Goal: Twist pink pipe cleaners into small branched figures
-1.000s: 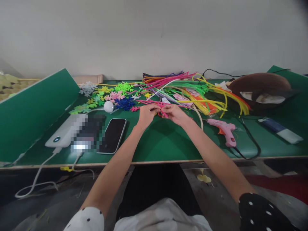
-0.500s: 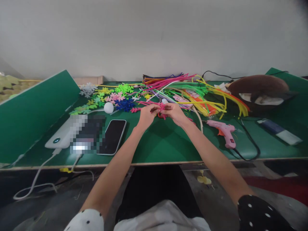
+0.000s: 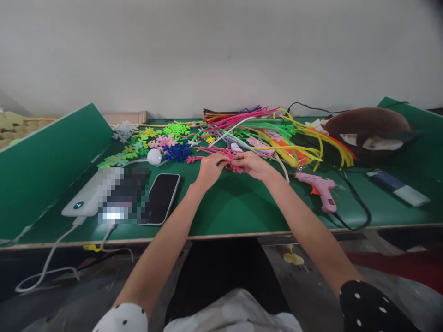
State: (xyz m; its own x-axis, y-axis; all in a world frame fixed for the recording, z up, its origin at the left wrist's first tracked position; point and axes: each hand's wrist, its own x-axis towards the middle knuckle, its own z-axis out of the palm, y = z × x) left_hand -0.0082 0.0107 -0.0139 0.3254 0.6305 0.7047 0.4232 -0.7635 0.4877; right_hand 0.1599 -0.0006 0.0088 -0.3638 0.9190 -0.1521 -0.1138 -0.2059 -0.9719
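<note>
Fingers [image 3: 241, 157] pinching pink stems [image 3: 231, 157], left hand [image 3: 210, 167] and right hand [image 3: 255, 164]; I see glue gun [image 3: 320, 185] at their 4 o'clock.

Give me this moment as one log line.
left hand: pinching pink piece | right hand: pinching same piece | glue gun: lying on table, right of both hands

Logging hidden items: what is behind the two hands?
Behind the left hand and right hand, a colorful pile of pipe cleaners shows; the hands hide parts of the pink piece they hold and the tabletop.
</note>
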